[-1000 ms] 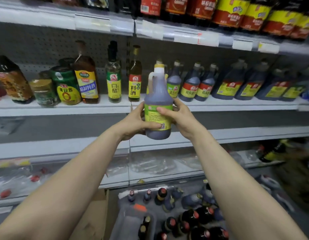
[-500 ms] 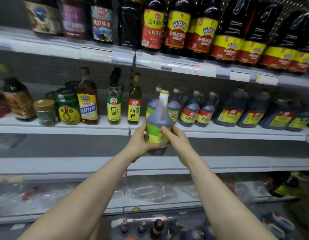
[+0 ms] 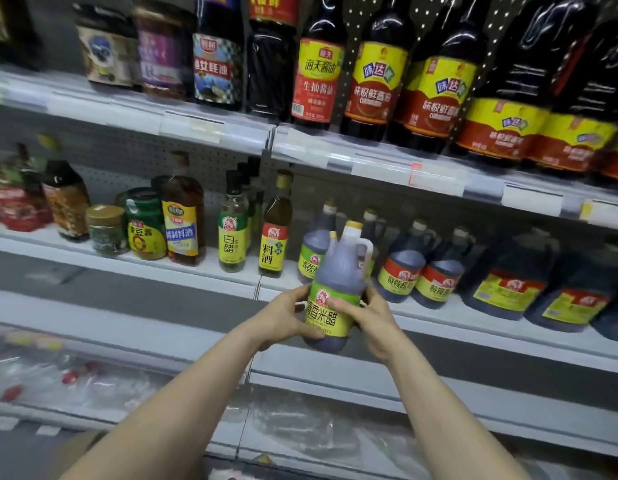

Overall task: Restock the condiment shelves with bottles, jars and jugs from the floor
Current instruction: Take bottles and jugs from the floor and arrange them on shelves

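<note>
A dark vinegar jug (image 3: 338, 271) with a green-yellow label, yellow cap and clear handle hangs in the air just in front of the middle shelf (image 3: 127, 263). My left hand (image 3: 286, 317) grips its left side and my right hand (image 3: 366, 318) wraps round its right side and label. Directly behind it on the shelf stands a matching green-label jug (image 3: 312, 244). The jug I hold tilts slightly to the right, its base below the shelf's front edge.
Red-label jugs (image 3: 401, 271) and bigger dark jugs (image 3: 508, 285) fill the middle shelf to the right; slim vinegar and cooking-wine bottles (image 3: 274, 233) and jars (image 3: 144, 226) stand to the left. The top shelf (image 3: 369, 161) carries tall soy sauce bottles. Plastic wrap lies on the lower shelves.
Both hands have carried the jug up and forward towards the middle shelf. It has turned, so its label now faces me. The view has tilted up and the floor bottles have left the frame.
</note>
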